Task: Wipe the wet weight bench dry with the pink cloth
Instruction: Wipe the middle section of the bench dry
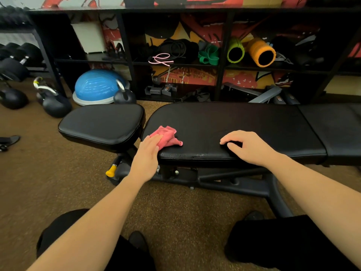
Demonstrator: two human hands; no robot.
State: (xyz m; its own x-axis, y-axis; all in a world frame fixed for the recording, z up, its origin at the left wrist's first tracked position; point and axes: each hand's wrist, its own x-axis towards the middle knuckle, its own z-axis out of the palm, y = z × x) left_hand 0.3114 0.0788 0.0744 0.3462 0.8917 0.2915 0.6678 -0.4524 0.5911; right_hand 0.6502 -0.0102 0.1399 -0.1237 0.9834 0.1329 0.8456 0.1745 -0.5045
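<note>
We press the crumpled pink cloth (167, 136) onto the glossy black padded bench (244, 122) with flat left fingers (154, 139); our right hand (247, 146), loosely curled, rests empty.

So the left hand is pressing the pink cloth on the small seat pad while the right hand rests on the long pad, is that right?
Not quite. In the head view the left hand presses the pink cloth on the long pad, at its left end, not on the small seat pad. The right hand does rest on the long pad.
</note>
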